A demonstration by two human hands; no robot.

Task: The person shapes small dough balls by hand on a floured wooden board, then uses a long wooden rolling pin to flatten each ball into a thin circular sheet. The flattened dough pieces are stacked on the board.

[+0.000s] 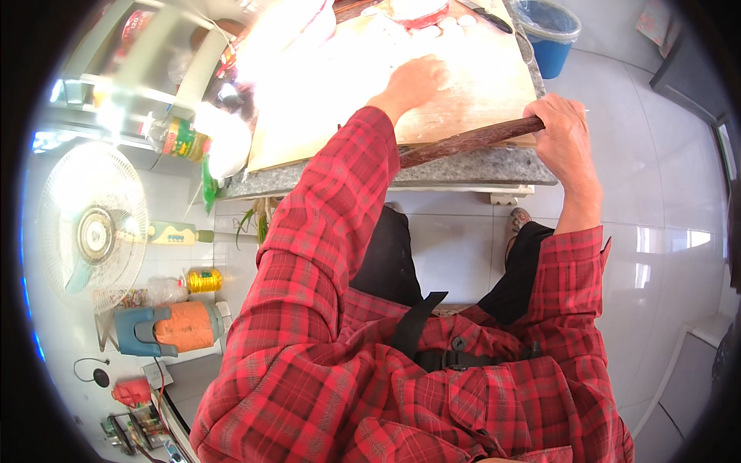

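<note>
My right hand is closed around one end of a dark wooden rolling pin, which slants along the near edge of a wooden board; its other end passes behind my left sleeve. My left hand is over the middle of the board, its fingers curled; glare hides whether anything is under or in it. Small pale lumps, apparently dough, lie near a red-rimmed bowl at the far side. A knife with a black handle rests at the board's far right corner.
The board lies on a grey stone countertop. A blue bin with a liner stands beyond its right side. At left are an oil bottle, a white fan and an orange and blue container. Strong glare covers the board's left part.
</note>
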